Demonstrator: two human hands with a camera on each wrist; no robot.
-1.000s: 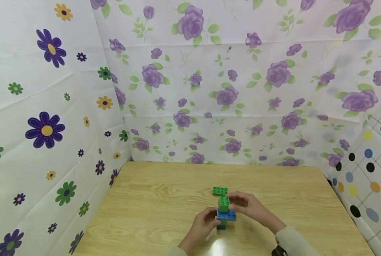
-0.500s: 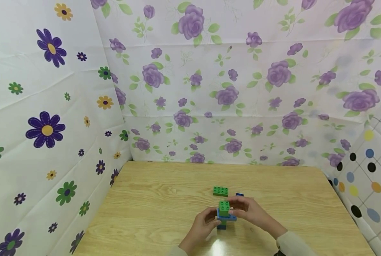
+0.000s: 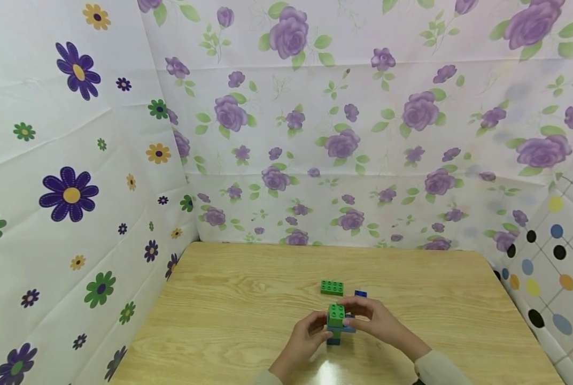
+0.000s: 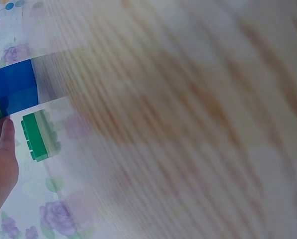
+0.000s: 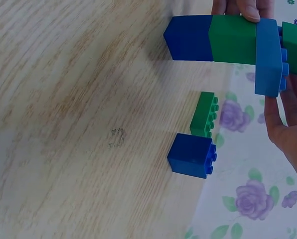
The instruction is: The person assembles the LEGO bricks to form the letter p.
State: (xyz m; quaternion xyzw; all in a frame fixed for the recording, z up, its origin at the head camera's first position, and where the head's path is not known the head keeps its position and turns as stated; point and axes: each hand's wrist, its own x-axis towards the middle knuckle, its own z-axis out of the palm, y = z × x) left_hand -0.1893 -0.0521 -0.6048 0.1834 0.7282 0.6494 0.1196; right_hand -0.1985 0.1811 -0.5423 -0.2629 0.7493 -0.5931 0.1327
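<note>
A small tower stands on the wooden table (image 3: 248, 305): a dark blue brick (image 5: 191, 38) at the bottom, a green brick (image 5: 233, 40) above it, then a longer, lighter blue brick (image 5: 268, 59) laid across. The left hand (image 3: 306, 338) grips the tower from the left, its thumb at the lower green brick. Between thumb and fingers, the right hand (image 3: 375, 321) holds another green brick (image 3: 336, 315) on the left end of the long blue one. Studs of the long brick show beside it. In the left wrist view only part of the left hand (image 4: 1, 172) appears.
Behind the tower lies a flat green brick (image 3: 332, 287) with several studs. To its right, just beyond the right hand, is a loose dark blue brick (image 3: 361, 293). Flower-printed sheets (image 3: 315, 160) rise at the table's back and left.
The right hand has lowered the upper green brick onto the left end of the long blue brick. The loose dark blue brick has come into view behind that hand. The left hand stays put.
</note>
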